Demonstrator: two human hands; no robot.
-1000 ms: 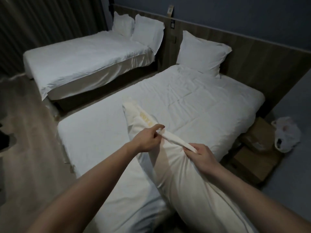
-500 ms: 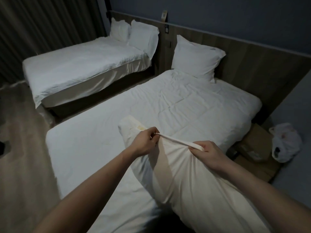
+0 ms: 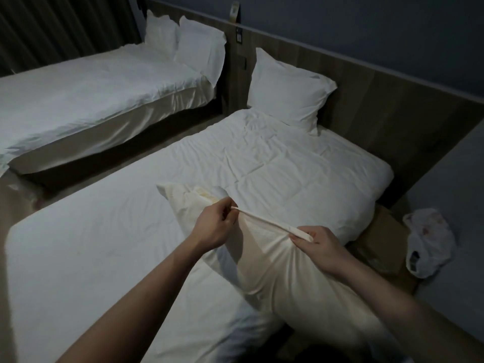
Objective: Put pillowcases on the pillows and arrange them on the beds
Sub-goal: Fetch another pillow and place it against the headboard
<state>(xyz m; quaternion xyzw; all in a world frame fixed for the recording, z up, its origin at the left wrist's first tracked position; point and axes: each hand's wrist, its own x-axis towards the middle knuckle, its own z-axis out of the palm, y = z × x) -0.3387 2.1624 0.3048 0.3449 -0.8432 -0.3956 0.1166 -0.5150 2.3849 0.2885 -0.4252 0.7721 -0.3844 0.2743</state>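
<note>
A cream pillow point(image 3: 183, 197) lies on the near bed point(image 3: 104, 231), its far corner bare and yellowish. The pillowcase point(image 3: 288, 279) covers most of it. My left hand point(image 3: 217, 226) pinches one end of the pillowcase's open hem. My right hand point(image 3: 322, 244) grips the other end, and the hem is stretched taut between them. One cased white pillow point(image 3: 288, 90) leans against the headboard of the near bed. Two cased pillows point(image 3: 183, 43) stand at the head of the far bed point(image 3: 91, 87).
A wooden headboard panel point(image 3: 379, 100) runs along the wall behind both beds. Cardboard boxes point(image 3: 382, 244) and a white plastic bag point(image 3: 429, 242) sit on the floor right of the near bed. A narrow aisle point(image 3: 117, 166) separates the beds. Dark curtains point(image 3: 65, 22) hang at back left.
Both hands have drawn the hem further up the pillow, so less of the bare yellowish end shows. The view has shifted slightly towards the bed.
</note>
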